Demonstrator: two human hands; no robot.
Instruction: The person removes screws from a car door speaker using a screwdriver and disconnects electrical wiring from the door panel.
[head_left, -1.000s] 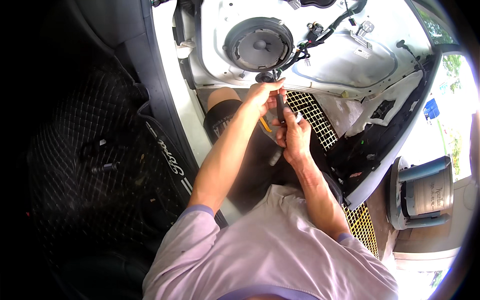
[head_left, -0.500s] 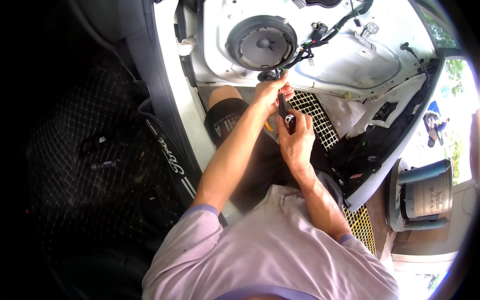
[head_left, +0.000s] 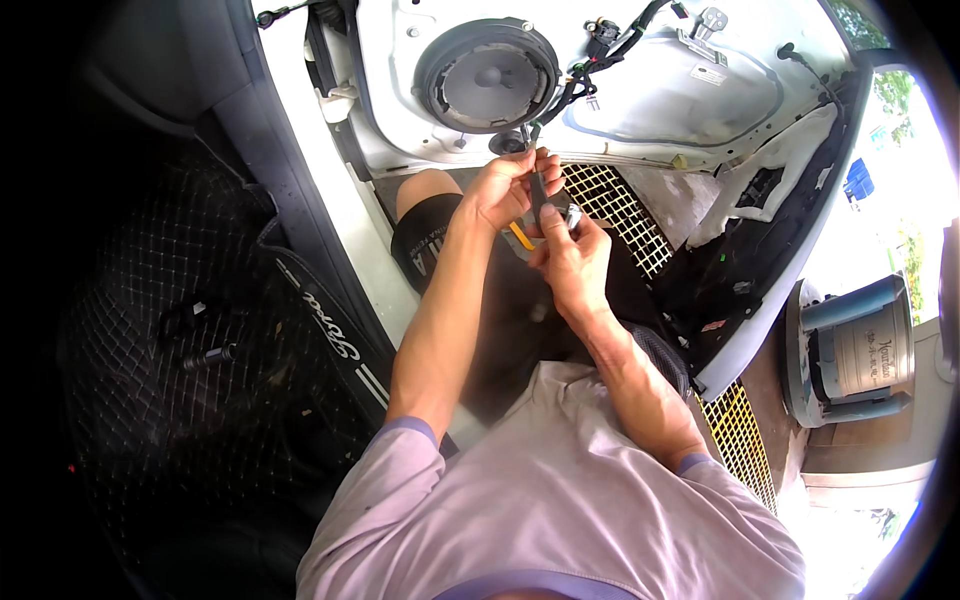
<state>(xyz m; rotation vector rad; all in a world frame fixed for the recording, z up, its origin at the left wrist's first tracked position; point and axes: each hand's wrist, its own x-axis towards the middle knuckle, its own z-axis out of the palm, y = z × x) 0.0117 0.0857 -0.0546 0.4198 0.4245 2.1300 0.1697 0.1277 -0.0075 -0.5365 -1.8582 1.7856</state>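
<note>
My left hand (head_left: 512,186) and my right hand (head_left: 568,253) meet just below a stripped white car door (head_left: 660,100). Both grip one small dark tool (head_left: 541,195) whose tip points up toward a dark hole at the door's lower edge; a yellow part (head_left: 521,236) shows under the hands. The left fingers pinch the tool's upper end, the right hand wraps its lower end, where something small and shiny (head_left: 572,220) sits. A round grey speaker (head_left: 487,75) is set in the door above, with a black wire bundle (head_left: 600,65) beside it.
A yellow floor grating (head_left: 612,210) lies under the door and continues at lower right. The dark car floor mat (head_left: 170,340) and the sill fill the left. A round metal canister (head_left: 865,350) stands at right. My knee in dark shorts (head_left: 425,235) is bent under the hands.
The hands have stayed together under the speaker, shifting only slightly; the left fingers have moved higher on the tool. The view has drifted a little.
</note>
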